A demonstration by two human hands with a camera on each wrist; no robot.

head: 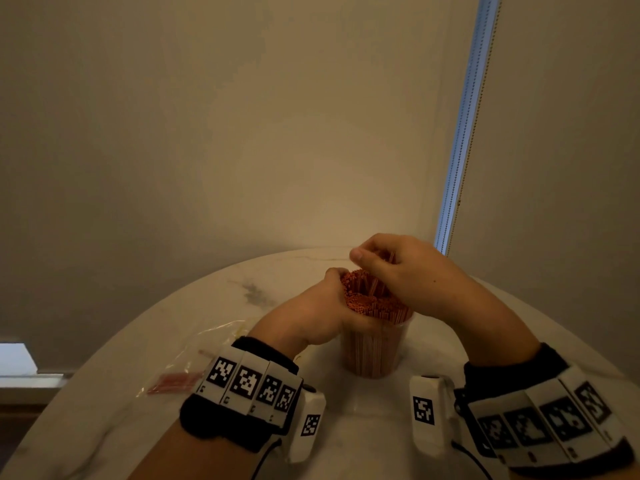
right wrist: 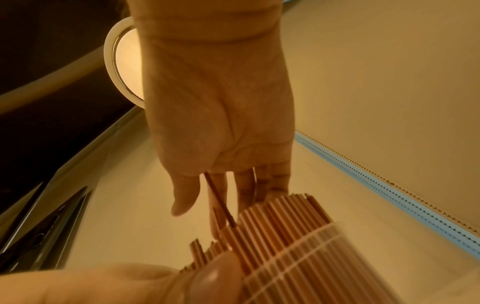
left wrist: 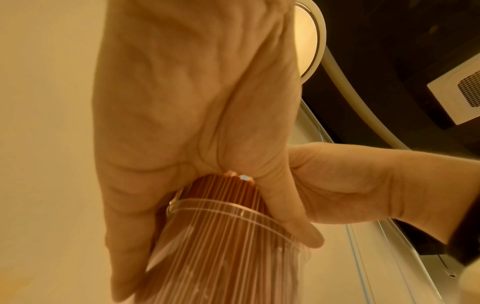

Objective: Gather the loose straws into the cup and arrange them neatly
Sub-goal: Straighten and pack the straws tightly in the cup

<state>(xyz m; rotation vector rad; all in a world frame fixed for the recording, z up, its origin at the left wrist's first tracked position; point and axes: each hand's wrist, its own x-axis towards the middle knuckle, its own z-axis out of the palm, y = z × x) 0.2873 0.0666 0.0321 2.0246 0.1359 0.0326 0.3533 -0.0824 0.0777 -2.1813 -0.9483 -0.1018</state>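
Observation:
A clear plastic cup (head: pixel 375 355) stands on the round white marble table (head: pixel 138 341), packed with thin red straws (head: pixel 367 299) that stick out above its rim. My left hand (head: pixel 325 306) wraps round the straw bundle at the cup's rim (left wrist: pixel 233 214), thumb lying over the rim. My right hand (head: pixel 398 268) hovers just over the bundle and pinches a few straws (right wrist: pixel 218 201) between thumb and fingers, their lower ends down among the others. The straw bundle (right wrist: pixel 280 222) looks uneven at the top, with a lower patch near my left thumb (right wrist: pixel 207 281).
A crumpled clear plastic bag (head: pixel 180 372) with a red label lies on the table to the left of the cup, one loose straw (head: pixel 207 353) on it. A plain wall stands close behind. A blind's bead cord (head: pixel 464 133) hangs at the right.

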